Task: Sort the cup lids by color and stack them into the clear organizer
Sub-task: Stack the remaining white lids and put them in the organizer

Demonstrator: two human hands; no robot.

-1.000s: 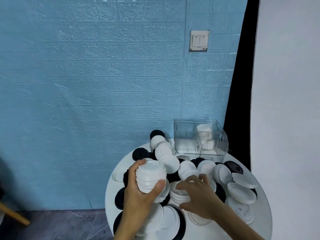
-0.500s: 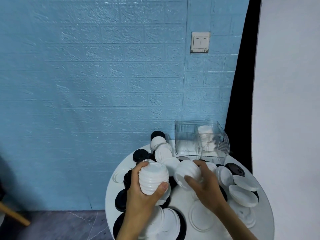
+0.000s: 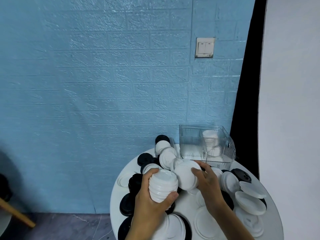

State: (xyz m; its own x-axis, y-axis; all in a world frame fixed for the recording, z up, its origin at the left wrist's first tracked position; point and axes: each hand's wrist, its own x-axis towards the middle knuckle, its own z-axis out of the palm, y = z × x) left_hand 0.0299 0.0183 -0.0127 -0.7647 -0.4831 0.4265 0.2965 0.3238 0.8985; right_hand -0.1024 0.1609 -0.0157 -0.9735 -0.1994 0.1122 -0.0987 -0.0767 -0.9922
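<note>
- The left hand (image 3: 152,203), low in the frame just left of centre, is curled round a tall stack of white lids (image 3: 162,186), thumb on the near side and fingers wrapped round the far left side; the stack stands roughly upright, lifted above the table.
- The right hand (image 3: 207,182), lower centre-right, grips a smaller bunch of white lids (image 3: 186,175), tilted so the tops face left towards the held stack; its fingers curl over the upper right edge.
- The two bunches of lids touch or nearly touch between the hands.
- Beneath and around both hands is a round white table (image 3: 116,201) at the bottom of the frame, strewn with loose lids.
- Black lids (image 3: 127,204) lie mostly along the table's left edge, with one more black lid (image 3: 242,175) at the right.
- Loose white lids (image 3: 249,202) overlap one another on the table's right side, and others (image 3: 167,158) are heaped behind the hands.
- The clear organizer (image 3: 190,144) sits at the table's far edge, right of centre, against the wall; its right compartment holds a stack of white lids (image 3: 210,142), and the left compartment looks bare.
- Behind is a blue brick-patterned wall (image 3: 103,84) with a white double light switch (image 3: 205,47) in the upper right.
- A black strip (image 3: 245,101) and a white panel (image 3: 290,101) fill the right of the frame.
</note>
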